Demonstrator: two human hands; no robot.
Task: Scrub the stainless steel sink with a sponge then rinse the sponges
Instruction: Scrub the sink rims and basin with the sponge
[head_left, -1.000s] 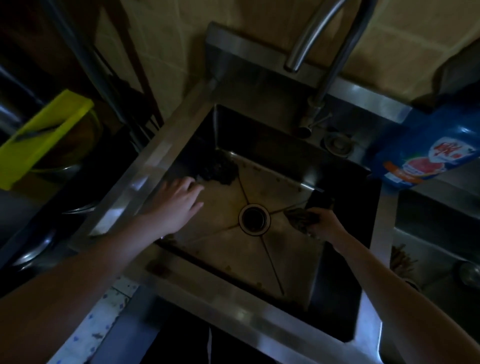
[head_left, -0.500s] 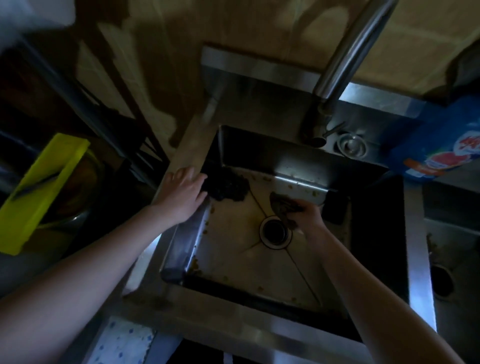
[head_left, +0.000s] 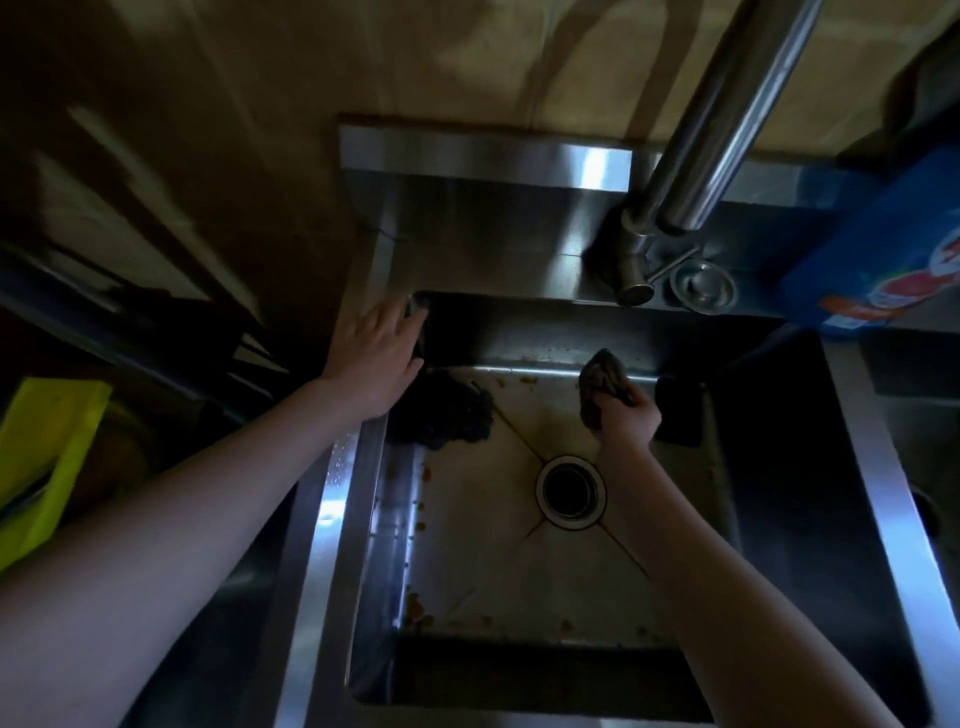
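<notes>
my right hand (head_left: 626, 421) is gripping a dark sponge (head_left: 602, 382) at the sink's (head_left: 332, 519) back wall, left hand (head_left: 376, 358) spread flat on the back-left corner

Only thing with any print on it is the blue bottle (head_left: 878, 260) at the right edge, next to the tap – it's got a red and white logo over an orange strip, but it's cut off by the frame and too blurry to read a single letter – nothing else carries text
</notes>
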